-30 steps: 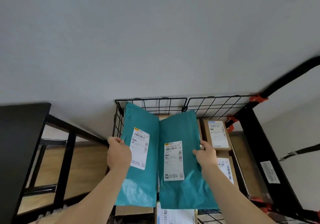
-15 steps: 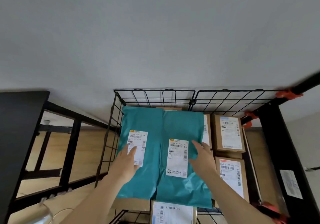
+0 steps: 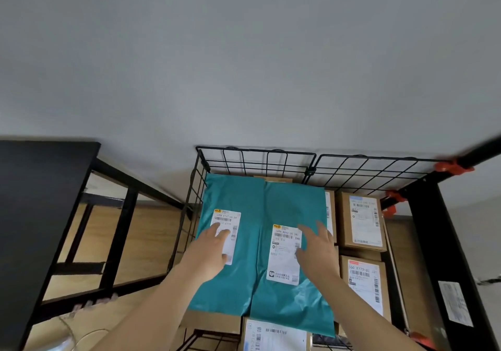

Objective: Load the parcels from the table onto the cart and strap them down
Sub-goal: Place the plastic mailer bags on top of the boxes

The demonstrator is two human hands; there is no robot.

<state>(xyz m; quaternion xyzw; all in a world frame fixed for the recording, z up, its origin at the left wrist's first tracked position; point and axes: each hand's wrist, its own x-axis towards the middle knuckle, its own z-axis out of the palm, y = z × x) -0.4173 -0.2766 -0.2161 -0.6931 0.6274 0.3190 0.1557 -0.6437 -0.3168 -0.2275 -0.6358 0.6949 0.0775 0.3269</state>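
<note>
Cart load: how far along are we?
Done: cardboard boxes sit in the wire cart, with the left teal mailer and right teal mailer laid side by side on top.
In hand: left hand and right hand rest open, one on each mailer.
Left: no strap crosses the load. Only part of the black table shows, so remaining parcels can't be judged.

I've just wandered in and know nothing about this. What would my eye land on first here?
Two bright teal parcels catch the eye: the left teal bag and the right teal bag lie side by side atop the load in the black wire cart. The left hand and right hand lie open on them, over the white labels. Brown cardboard boxes sit to their right.
</note>
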